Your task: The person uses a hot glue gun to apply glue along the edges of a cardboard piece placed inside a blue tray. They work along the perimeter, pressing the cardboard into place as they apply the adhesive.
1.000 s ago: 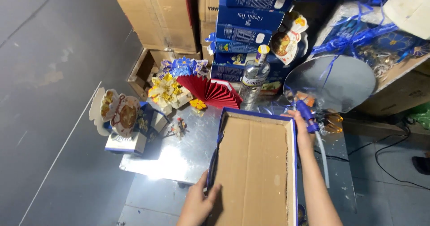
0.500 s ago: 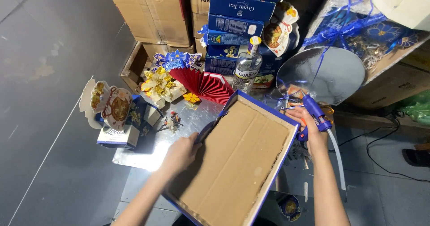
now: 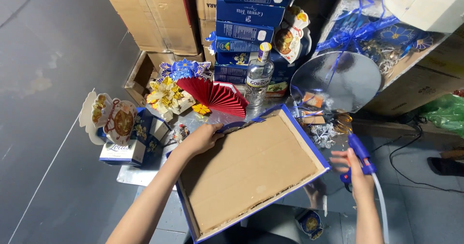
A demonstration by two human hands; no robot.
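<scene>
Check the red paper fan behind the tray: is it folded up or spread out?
Spread out. The red paper fan shows its pleats splayed in a wide arc, beyond the left hand on the cardboard tray.
</scene>
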